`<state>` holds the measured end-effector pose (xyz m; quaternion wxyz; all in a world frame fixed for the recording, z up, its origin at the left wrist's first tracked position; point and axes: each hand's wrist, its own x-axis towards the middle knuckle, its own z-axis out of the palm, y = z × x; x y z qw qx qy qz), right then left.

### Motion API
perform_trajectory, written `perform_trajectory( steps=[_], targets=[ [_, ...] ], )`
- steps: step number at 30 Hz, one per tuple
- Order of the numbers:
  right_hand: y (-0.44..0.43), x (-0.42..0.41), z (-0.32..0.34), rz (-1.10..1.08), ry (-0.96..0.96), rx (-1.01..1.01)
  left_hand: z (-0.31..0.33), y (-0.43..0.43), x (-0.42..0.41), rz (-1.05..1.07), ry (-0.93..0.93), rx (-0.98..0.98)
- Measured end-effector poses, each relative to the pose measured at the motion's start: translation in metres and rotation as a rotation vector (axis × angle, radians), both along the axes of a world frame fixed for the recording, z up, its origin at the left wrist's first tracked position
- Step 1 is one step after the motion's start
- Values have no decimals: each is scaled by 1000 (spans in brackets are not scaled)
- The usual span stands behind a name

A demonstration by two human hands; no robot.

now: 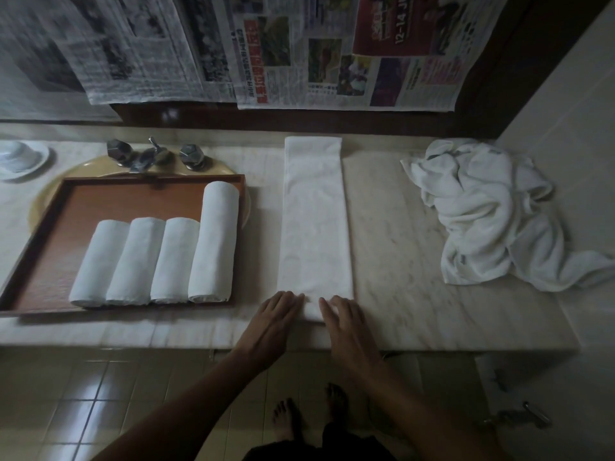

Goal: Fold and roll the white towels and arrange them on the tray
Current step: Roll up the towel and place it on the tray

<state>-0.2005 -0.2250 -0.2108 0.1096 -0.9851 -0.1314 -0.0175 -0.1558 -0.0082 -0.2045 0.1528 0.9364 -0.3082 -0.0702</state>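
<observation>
Beside folded towel (314, 224), tray (100, 201) with four rolls (173, 257), crumpled towels (492, 214) right.

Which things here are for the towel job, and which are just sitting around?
For the job: folded towel, with left hand and right hand resting on its near end; four rolled towels; tray; crumpled towel pile.
Just lying about: taps; white dish; newspapers.

Both hands (276, 314) (339, 319) on folded towel strip's (314, 224) near end — four rolls (156, 257) on tray (50, 241)
</observation>
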Motion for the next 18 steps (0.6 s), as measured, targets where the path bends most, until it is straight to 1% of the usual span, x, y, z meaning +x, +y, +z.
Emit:
perform_trajectory(
  steps=[3, 7, 10, 12, 15, 18],
  targets=[
    [-8, -2, 5, 17, 31, 38, 6, 5, -4, 16, -12, -10],
    [-16, -10, 8, 35, 62, 103, 7, 15, -23, 43, 32, -26],
    [-18, -17, 11, -32, 122, 180, 6, 18, -31, 36, 60, -21],
    [-18, -17, 15, -78, 177, 197, 6, 20, -31, 52, 88, -34],
    [-21, -13, 20, -93, 187, 248, 13, 23, -28, 146, 173, -156],
    [-22, -12, 18, -103, 108, 227, 21, 24, -20, 193, 227, -233]
  ],
)
